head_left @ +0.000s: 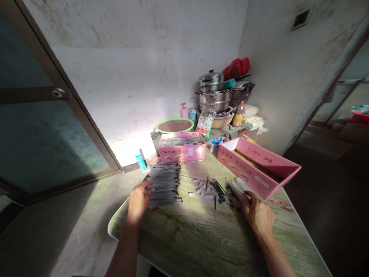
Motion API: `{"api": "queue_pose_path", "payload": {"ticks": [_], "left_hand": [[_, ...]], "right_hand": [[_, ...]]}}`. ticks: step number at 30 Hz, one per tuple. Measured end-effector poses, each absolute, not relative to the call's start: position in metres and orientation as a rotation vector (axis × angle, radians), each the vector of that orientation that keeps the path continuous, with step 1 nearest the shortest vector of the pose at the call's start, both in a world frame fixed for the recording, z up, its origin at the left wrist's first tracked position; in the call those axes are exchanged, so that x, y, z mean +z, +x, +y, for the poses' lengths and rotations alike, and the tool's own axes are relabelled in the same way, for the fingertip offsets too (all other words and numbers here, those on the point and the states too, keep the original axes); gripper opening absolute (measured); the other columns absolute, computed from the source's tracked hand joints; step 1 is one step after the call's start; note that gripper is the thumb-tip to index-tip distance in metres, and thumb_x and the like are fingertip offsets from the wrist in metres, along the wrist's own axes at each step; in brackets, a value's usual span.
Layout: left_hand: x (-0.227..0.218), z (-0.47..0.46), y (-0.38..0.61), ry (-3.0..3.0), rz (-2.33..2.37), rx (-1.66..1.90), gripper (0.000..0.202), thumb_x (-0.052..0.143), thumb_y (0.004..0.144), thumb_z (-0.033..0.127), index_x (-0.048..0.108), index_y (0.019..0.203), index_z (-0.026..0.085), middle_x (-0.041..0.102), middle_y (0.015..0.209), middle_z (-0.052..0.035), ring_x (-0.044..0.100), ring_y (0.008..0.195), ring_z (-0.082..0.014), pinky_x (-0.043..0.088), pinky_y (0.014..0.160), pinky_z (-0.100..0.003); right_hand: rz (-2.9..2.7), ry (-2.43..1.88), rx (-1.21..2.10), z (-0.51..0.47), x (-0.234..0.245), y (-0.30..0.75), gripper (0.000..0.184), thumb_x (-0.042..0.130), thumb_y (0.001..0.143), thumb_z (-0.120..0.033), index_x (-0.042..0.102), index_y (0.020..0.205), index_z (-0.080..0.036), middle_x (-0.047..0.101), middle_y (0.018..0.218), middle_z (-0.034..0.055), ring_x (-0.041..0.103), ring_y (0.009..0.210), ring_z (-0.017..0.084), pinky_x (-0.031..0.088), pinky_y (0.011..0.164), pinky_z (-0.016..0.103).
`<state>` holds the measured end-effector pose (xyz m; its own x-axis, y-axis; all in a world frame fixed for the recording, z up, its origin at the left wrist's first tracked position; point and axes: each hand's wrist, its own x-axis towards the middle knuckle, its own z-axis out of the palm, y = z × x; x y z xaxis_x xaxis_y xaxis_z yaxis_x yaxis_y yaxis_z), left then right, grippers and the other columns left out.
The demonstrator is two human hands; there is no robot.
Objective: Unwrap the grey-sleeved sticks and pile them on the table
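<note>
Head view: left fingers [148,195] touch slim rods [165,184] on wood-grained tabletop [213,246].

a single view looks out from the person's head, above the near side of the table [213,246]; it faces forward and slants down, with the left hand [137,200] and the right hand [259,213] close below it; the wall [129,69] fills the far side, farther off; the view spreads wide, reaching the door [57,130] at its left edge, with uprights leaning outward
</note>
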<state>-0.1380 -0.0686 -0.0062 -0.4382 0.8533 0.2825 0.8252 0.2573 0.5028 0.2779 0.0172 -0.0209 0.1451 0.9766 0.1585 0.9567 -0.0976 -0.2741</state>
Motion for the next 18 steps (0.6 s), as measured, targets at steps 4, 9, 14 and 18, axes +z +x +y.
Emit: {"api": "queue_pose_path", "payload": {"ticks": [4, 9, 14, 18], "left_hand": [[-0.013, -0.080, -0.161, 1.688, 2.447, 0.775, 0.022, 0.054, 0.087, 0.031, 0.071, 0.097, 0.022, 0.073, 0.106, -0.0070, 0.066, 0.102, -0.0259, 0.050, 0.089, -0.033], [-0.014, -0.078, -0.164, 1.844, 2.310, 0.734, 0.028, 0.051, 0.087, 0.032, 0.074, 0.099, 0.022, 0.073, 0.105, -0.0069, 0.065, 0.104, -0.0255, 0.050, 0.093, -0.034], [-0.011, -0.077, -0.168, 1.919, 2.237, 0.742, 0.029, 0.052, 0.087, 0.033, 0.076, 0.099, 0.022, 0.072, 0.104, -0.0077, 0.065, 0.103, -0.0261, 0.050, 0.093, -0.035], [-0.011, -0.076, -0.170, 1.931, 2.195, 0.764, 0.027, 0.052, 0.086, 0.032, 0.075, 0.095, 0.021, 0.071, 0.101, -0.0078, 0.064, 0.101, -0.0255, 0.050, 0.091, -0.034]], "right_hand": [[-1.869, -2.104, 0.079, 0.017, -0.022, 0.279, 0.048, 0.034, 0.099, -0.047, 0.067, 0.123, -0.021, 0.075, 0.080, 0.0122, 0.072, 0.078, 0.029, 0.046, 0.064, 0.033], [-1.873, -2.107, 0.087, 0.018, -0.023, 0.280, 0.049, 0.033, 0.099, -0.047, 0.067, 0.122, -0.021, 0.075, 0.080, 0.0125, 0.072, 0.079, 0.031, 0.046, 0.064, 0.034], [-1.874, -2.090, 0.111, 0.018, -0.022, 0.279, 0.047, 0.034, 0.100, -0.043, 0.067, 0.122, -0.018, 0.075, 0.082, 0.0158, 0.073, 0.080, 0.034, 0.045, 0.064, 0.035], [-1.880, -2.092, 0.121, 0.018, -0.021, 0.279, 0.047, 0.034, 0.100, -0.042, 0.067, 0.123, -0.018, 0.075, 0.083, 0.0160, 0.072, 0.082, 0.034, 0.045, 0.065, 0.035]]}}
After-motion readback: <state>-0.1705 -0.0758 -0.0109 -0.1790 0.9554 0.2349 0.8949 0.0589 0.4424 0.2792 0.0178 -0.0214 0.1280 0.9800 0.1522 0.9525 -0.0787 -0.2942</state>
